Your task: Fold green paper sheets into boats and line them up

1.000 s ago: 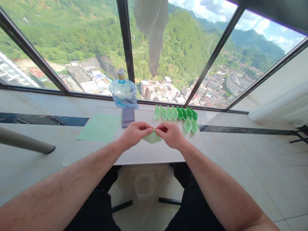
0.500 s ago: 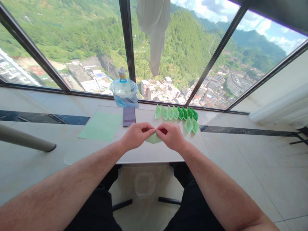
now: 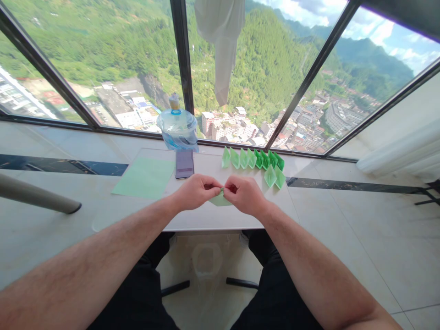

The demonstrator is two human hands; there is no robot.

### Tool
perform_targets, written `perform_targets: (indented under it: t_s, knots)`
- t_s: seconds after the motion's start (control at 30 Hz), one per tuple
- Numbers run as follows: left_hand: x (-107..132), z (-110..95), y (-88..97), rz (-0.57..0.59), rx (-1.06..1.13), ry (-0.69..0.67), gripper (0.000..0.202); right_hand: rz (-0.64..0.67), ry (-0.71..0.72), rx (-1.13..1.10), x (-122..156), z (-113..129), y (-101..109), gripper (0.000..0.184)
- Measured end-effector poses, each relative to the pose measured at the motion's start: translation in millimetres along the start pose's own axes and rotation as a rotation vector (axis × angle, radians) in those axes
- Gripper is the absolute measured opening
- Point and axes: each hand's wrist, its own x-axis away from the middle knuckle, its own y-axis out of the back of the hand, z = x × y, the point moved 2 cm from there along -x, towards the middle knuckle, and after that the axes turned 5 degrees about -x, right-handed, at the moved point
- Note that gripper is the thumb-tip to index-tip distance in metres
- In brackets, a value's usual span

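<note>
Between my two hands is a small folded piece of light green paper [image 3: 220, 200], partly hidden by my fingers. My left hand [image 3: 196, 191] pinches its top edge from the left, fingertips closed. My right hand [image 3: 244, 195] pinches the same edge from the right, and the fingertips of both hands nearly meet. Beyond my right hand, several folded green paper boats [image 3: 244, 158] stand in a row, light ones on the left and darker ones on the right. In front of the row's right end sit two more light green boats [image 3: 270, 176].
A white table [image 3: 213, 223] carries everything. Flat light green paper [image 3: 144, 178] lies at its left, beside a phone [image 3: 184, 164]. Behind the table stands a large clear water jug [image 3: 177, 128], close to the window frame [image 3: 184, 64]. A grey pole [image 3: 37, 196] is at far left.
Both hands stay at nearly the same spot, still pinching the folded paper, with only a slight shift of the fingers. The view has tilted slightly.
</note>
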Motion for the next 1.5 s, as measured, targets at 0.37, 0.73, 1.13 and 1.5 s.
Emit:
perform_targets:
  t_s: [0.37,0.73,1.13,1.5]
  knots:
    - [-0.4,10.7,-1.3,0.039,0.279,0.130,0.030,0.007,0.003,-0.156,1.9,-4.8,-1.5,0.010]
    - [1.4,4.8,-7.7,0.081,0.720,0.280,0.027,-0.015,-0.018,-0.188,4.6,-4.6,-3.9,0.017]
    - [1.6,9.4,-6.5,0.073,0.930,0.184,0.033,-0.187,-0.147,-0.365,3.8,-12.3,-4.3,0.017]
    - [5.7,10.3,-5.2,0.409,0.969,0.196,0.052,-0.178,-0.045,-0.452,3.6,-17.9,-1.3,0.019]
